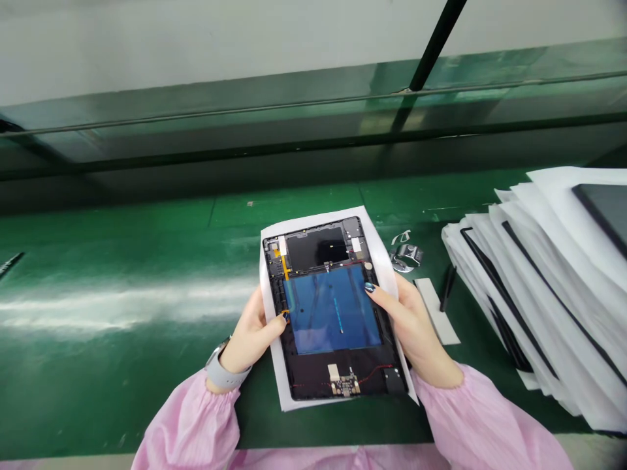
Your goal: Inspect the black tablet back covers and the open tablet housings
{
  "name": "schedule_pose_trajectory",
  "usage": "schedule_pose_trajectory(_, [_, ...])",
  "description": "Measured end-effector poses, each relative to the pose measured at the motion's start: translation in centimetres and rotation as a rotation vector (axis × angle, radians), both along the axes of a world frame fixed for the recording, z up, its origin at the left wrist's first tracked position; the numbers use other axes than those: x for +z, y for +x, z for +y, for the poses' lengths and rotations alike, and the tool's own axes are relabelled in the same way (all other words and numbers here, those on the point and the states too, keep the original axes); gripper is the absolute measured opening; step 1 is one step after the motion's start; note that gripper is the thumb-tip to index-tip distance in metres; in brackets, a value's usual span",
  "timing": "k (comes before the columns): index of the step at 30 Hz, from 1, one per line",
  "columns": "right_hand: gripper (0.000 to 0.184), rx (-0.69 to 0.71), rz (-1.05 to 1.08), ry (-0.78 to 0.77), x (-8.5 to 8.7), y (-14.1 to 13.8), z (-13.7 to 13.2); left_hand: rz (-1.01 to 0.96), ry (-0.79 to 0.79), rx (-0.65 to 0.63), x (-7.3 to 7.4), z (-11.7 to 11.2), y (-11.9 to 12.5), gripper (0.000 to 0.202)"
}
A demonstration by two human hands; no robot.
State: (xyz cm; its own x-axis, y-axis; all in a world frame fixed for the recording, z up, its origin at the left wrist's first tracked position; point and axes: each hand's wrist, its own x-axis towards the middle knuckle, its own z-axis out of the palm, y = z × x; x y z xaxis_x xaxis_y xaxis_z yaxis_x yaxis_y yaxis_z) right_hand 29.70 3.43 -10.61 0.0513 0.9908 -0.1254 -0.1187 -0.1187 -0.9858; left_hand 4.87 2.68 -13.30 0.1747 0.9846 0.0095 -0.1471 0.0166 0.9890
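Note:
An opened tablet (337, 372) with its inner parts showing is held between my two hands, just over the bench. Inside it lie a large blue battery (323, 313), orange flat cables and a small circuit board (345, 384) at the near end. A white foam sheet (375, 241) sits under the tablet and sticks out around its edges. My left hand (252, 329) grips the left edge, thumb on the frame beside the battery. On the right edge is my right hand (414, 320), its thumb resting over the battery's upper right part. The fingers of both hands are hidden underneath.
To the right leans a tall stack of white foam sheets (553, 281) with dark tablet-like panels between them. Closer in lie a crumpled silvery piece (409, 256), a pale flat strip (437, 312) and a black tool (447, 287). A dark thin object (10, 264) rests at far left.

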Motion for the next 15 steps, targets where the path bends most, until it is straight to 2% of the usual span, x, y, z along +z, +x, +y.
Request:
schedule_pose_trajectory(6, [0.03,0.018,0.088,0.096,0.5,0.5,-1.0,-0.017,0.117,0.042,0.5,-0.5,-0.1,0.044])
schedule_pose_trajectory(15, [0.042,0.17,0.244,0.133,-0.8,1.3,-1.5,-0.03,0.139,-0.029,0.9,-0.8,0.0,0.04])
